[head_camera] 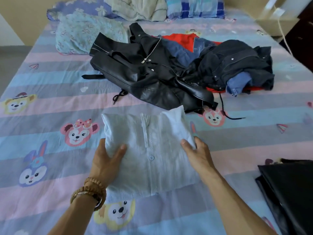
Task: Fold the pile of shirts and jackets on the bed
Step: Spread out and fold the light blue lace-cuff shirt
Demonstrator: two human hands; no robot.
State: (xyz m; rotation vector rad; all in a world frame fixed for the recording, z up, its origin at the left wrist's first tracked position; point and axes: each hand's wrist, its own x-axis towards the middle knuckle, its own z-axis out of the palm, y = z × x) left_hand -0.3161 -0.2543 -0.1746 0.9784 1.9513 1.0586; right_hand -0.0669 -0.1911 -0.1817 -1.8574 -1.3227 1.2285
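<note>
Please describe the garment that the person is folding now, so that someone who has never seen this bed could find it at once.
On the bed with the cartoon-animal sheet, look at the near side, in front of the dark clothing pile. There lies the pale blue shirt, folded into a rectangle, with the left hand and right hand gripping its sides. Its pale colour and button placket set it apart.

Both bare forearms reached in from the near edge, angled toward each other. The left hand (105, 160) gripped at the left, thumb laid on top and pointing far-right, fingers tucked out of sight beneath, beaded bracelets (89, 190) stacked round that wrist. The right hand (197, 151) gripped at the right, thumb on top, fingers curled down over the far side, wrist bare
</note>
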